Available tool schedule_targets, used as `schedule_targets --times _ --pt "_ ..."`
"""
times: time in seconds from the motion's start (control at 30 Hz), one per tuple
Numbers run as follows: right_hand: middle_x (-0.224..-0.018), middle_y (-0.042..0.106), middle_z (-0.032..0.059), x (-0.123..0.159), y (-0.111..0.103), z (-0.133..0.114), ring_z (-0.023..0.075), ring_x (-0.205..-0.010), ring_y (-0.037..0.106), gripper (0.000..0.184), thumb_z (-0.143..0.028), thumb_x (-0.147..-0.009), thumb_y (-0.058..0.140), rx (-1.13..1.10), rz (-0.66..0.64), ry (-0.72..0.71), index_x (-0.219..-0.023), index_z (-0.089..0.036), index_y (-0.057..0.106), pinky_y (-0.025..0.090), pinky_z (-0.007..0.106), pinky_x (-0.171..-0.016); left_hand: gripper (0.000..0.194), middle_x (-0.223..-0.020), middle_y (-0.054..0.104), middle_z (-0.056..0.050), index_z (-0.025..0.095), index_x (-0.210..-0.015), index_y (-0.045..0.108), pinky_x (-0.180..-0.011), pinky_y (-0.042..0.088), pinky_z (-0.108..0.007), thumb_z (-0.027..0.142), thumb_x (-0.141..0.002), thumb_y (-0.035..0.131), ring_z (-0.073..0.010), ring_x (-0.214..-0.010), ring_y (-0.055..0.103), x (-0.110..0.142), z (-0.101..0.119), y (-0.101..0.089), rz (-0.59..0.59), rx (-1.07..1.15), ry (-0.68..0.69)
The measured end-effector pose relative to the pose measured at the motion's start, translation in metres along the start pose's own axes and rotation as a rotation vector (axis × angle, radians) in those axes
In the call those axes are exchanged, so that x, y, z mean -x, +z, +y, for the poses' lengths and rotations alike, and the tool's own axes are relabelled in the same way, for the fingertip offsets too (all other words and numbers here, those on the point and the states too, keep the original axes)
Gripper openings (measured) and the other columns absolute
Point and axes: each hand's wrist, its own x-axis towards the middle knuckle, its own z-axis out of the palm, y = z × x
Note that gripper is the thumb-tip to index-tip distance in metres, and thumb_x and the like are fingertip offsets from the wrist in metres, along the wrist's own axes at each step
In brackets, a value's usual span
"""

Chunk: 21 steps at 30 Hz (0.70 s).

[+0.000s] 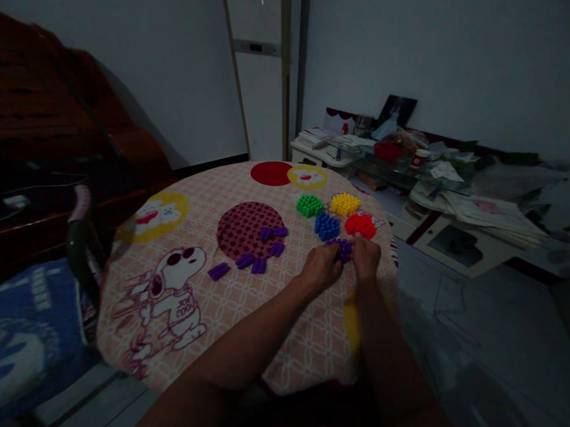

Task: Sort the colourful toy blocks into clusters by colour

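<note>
Both hands are at a cluster of small purple plastic pieces (343, 250) on the round table. My left hand (322, 266) is closed, its curled fingers against the cluster's left side. Pinched fingers of my right hand (366, 258) press its right side, just in front of a red cluster (361, 225). Which pieces the fingertips grip is hidden. A blue cluster (326, 226) stands right behind the purple one, with a green cluster (310, 205) and a yellow cluster (345, 204) farther back. Several loose purple pieces (244, 261) lie to the left, some on the dark red printed circle.
A patterned cloth (252, 323) with cartoon prints covers the table. At the left are a wooden bench (17, 125) and a chair with a blue cover (33, 335). A cluttered low cabinet (458, 230) stands along the right wall.
</note>
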Motion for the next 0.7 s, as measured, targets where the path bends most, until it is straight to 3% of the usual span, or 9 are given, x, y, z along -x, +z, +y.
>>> schedule_targets --times 0.5,0.6,0.7 --pt "-0.068 0.072 0.0109 0.0 -0.001 -0.001 0.0221 -0.068 0.063 0.057 -0.052 -0.091 0.035 0.046 0.019 -0.02 -0.076 -0.017 0.077 0.042 0.03 -0.062 0.02 -0.091 0.073 -0.01 0.016 -0.101 0.067 -0.074 0.047 -0.03 0.025 -0.088 0.055 -0.0228 -0.084 0.068 0.001 0.008 -0.003 -0.021 -0.033 -0.038" --pt "-0.067 0.072 0.0107 -0.001 0.0 0.001 0.0228 -0.067 0.062 0.058 -0.053 -0.09 0.035 0.028 0.011 -0.015 -0.077 -0.016 0.078 0.042 0.03 -0.062 0.017 -0.088 0.073 -0.009 0.016 -0.094 0.069 -0.072 0.047 -0.028 0.028 -0.087 0.059 -0.0209 -0.081 0.067 -0.003 0.005 -0.014 -0.025 -0.026 -0.035" --pt "-0.064 0.07 0.0093 0.0 0.001 0.004 0.023 -0.067 0.062 0.059 -0.054 -0.09 0.035 0.008 0.01 -0.003 -0.079 -0.015 0.078 0.043 0.031 -0.062 0.016 -0.088 0.074 -0.008 0.016 -0.092 0.07 -0.073 0.047 -0.027 0.028 -0.087 0.061 -0.0196 -0.082 0.067 -0.011 -0.009 -0.04 -0.001 -0.079 -0.106"
